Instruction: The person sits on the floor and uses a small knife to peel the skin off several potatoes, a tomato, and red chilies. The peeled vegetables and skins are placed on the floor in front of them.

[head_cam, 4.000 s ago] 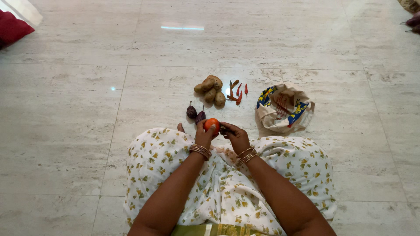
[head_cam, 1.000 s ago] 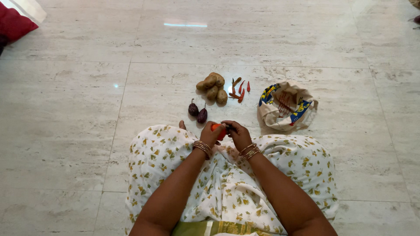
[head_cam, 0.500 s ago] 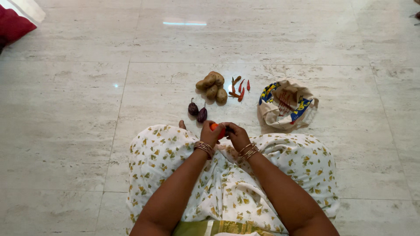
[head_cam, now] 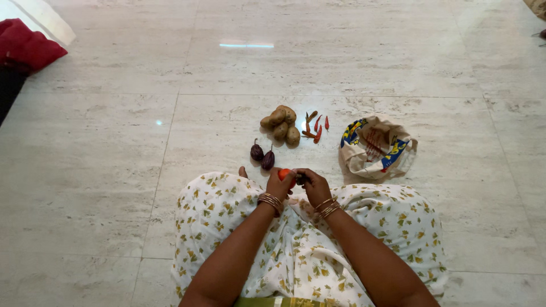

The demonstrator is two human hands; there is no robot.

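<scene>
Tomato [head_cam: 284, 174], orange-red and round, sits cupped in the fingers of the left hand [head_cam: 279, 185], held just above the lap of a person seated on a pale marble floor [head_cam: 96, 170]. The right hand [head_cam: 314, 186] is closed against the tomato's right side, fingers curled inward and pinching something small and dark at the fruit's edge; what that small thing is cannot be told. Both wrists carry stacked gold bangles [head_cam: 271, 201], and the person's knees are spread under a white cloth printed with yellow-green leaves [head_cam: 296, 250]. A bare toe [head_cam: 243, 171] shows at the cloth's front edge.

Just ahead of the hands, two small dark purple eggplants [head_cam: 262, 155] lie side by side on the floor. Beyond them sits a tight heap of brown potatoes [head_cam: 281, 124], and just to the right of it a scatter of red chillies [head_cam: 316, 127]. Farther right lies a crumpled cream cloth bag [head_cam: 377, 149] with blue, yellow and red print, its mouth open. A dark red cushion [head_cam: 28, 48] lies at the far left corner, well apart from everything else.
</scene>
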